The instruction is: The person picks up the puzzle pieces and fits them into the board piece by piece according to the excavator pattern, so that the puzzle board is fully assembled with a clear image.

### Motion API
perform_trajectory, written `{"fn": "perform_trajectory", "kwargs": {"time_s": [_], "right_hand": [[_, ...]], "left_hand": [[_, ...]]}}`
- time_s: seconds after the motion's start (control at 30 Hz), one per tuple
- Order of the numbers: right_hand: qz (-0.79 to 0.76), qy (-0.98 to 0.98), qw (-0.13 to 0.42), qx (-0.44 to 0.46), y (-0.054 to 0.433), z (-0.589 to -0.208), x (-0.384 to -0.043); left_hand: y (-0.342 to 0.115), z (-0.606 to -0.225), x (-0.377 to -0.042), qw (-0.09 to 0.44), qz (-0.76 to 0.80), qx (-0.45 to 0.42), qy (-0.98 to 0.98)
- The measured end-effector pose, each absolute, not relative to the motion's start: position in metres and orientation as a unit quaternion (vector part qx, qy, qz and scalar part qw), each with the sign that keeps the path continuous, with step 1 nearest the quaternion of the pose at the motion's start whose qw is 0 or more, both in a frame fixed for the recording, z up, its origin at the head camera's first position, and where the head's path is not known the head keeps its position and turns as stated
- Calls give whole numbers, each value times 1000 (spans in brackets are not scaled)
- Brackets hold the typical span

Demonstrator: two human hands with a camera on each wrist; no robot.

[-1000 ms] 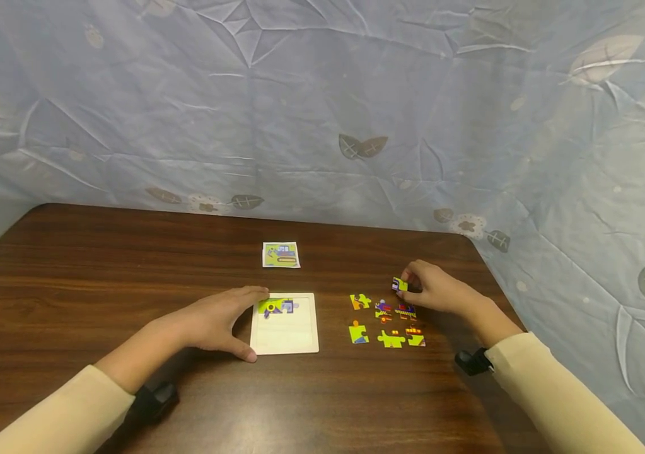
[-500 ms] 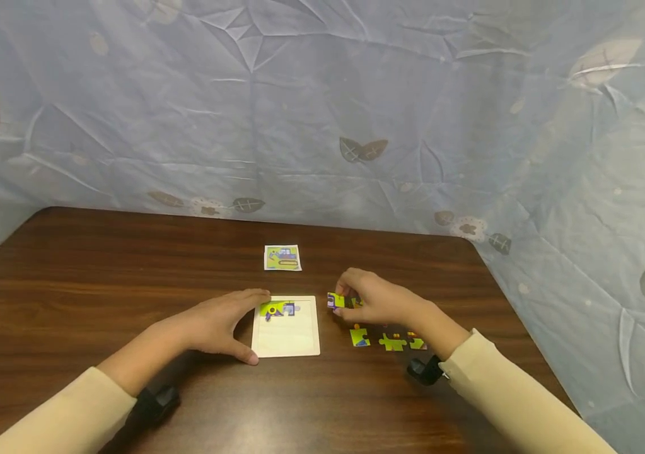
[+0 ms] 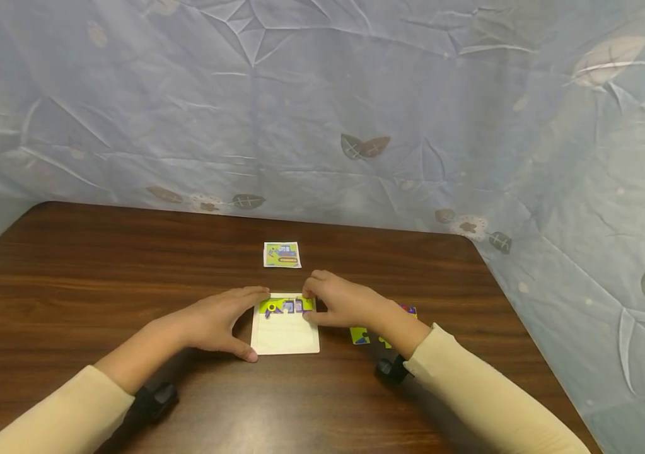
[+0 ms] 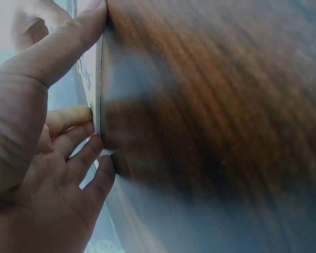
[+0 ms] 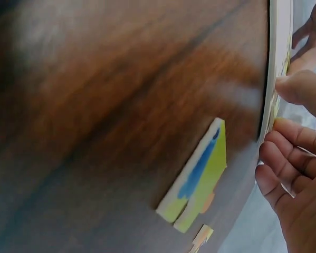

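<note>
A square white puzzle tray (image 3: 285, 337) lies on the table, with joined green-and-purple puzzle pieces (image 3: 274, 307) along its far left edge. My left hand (image 3: 214, 323) rests against the tray's left side, thumb at the near corner and fingers spread at the far one. My right hand (image 3: 342, 302) is over the tray's far right corner. Its thumb and fingers pinch a green-and-purple puzzle piece (image 3: 299, 305), which sits beside the joined pieces. The fingers hide part of that piece. In the right wrist view, the fingertips are right at the tray's rim (image 5: 274, 63).
Behind the tray lies a small picture card (image 3: 282, 255) of a digger. Loose pieces lie to the right, including a green one with a blue patch (image 3: 359, 335); my right forearm hides most of the others. A patterned cloth (image 3: 299, 126) hangs behind the brown table (image 3: 129, 265).
My right hand has carried the piece leftward from the loose pieces to the tray's far right corner. My left hand has stayed at the tray's left side.
</note>
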State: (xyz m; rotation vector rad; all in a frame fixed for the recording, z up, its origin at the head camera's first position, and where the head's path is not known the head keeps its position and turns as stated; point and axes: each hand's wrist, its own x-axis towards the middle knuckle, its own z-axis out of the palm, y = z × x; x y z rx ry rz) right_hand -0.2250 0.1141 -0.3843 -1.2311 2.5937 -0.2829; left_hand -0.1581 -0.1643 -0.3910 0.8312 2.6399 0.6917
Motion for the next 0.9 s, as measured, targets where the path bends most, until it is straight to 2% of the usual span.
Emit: {"fn": "perform_trajectory", "kwargs": {"time_s": [0.43,0.7,0.9], "right_hand": [[-70,894,101,-431,106,-384,-218],[-146,889,123,-416,110,-387,-216],[-179,886,116,-411,113,-390,-215]], "left_hand": [[-166,-390,-158,141,242,283,917],[-166,-391,-157,141,249,283,915],[-165,-392,-156,144,251,278,916]]}}
